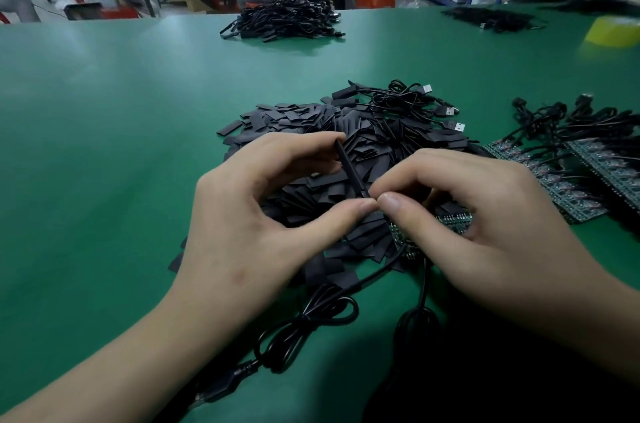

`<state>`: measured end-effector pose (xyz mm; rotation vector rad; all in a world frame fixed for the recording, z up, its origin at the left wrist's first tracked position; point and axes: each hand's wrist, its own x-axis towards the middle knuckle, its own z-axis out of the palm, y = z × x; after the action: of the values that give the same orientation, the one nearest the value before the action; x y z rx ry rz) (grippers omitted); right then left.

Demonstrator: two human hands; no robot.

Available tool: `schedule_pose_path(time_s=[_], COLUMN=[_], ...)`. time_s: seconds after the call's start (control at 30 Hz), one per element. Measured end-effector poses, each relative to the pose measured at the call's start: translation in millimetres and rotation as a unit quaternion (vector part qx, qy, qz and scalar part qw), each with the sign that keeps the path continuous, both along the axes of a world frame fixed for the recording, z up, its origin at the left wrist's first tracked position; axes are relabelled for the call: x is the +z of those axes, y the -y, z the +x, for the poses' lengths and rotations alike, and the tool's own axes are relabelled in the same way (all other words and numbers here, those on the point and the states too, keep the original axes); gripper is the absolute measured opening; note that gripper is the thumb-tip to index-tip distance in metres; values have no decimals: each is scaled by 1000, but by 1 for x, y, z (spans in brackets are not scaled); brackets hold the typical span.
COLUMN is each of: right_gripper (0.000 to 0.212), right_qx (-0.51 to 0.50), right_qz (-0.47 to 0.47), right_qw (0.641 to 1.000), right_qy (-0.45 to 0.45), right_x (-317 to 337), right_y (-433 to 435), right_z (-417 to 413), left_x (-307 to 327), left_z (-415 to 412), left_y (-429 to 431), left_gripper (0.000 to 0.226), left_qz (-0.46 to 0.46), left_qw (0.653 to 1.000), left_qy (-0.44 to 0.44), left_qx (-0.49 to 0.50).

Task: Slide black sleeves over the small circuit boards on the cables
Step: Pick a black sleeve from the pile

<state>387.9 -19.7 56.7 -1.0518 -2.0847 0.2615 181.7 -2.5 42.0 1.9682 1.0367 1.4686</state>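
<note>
My left hand (263, 214) pinches a flat black sleeve (348, 166) edge-on between thumb and fingers, above a heap of loose black sleeves (346, 131). My right hand (478, 225) pinches the sleeve's lower end with thumb and forefinger. Under that hand lie small green circuit boards (453, 220), partly hidden. A black cable (311, 315) runs from the boards toward me in a bundled coil. Whether a board is inside the sleeve cannot be told.
Strips of green circuit boards with cables (568, 173) lie at the right. A pile of sleeved cables (287, 19) sits far across the green table (104, 145); another pile (491, 17) and yellow tape (613, 29) at far right. People work beyond.
</note>
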Motion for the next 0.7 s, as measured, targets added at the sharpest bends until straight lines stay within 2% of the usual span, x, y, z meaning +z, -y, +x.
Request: schedule_pose_path(time_s=[0.2, 0.4, 0.7], right_gripper=[7, 25, 29], right_qx=[-13, -51, -66], right_qz=[-21, -29, -23], right_qw=[999, 991, 986], right_qy=[25, 124, 153], right_x=[1, 1, 5], right_y=[-2, -9, -6], right_z=[2, 9, 9], left_x=[0, -1, -1], left_z=[-3, -8, -9], left_y=[-2, -8, -9], left_gripper=[49, 45, 45], left_qz=[-9, -38, -36], left_qw=[1000, 997, 995], left_qy=[18, 63, 59], left_qx=[15, 39, 72])
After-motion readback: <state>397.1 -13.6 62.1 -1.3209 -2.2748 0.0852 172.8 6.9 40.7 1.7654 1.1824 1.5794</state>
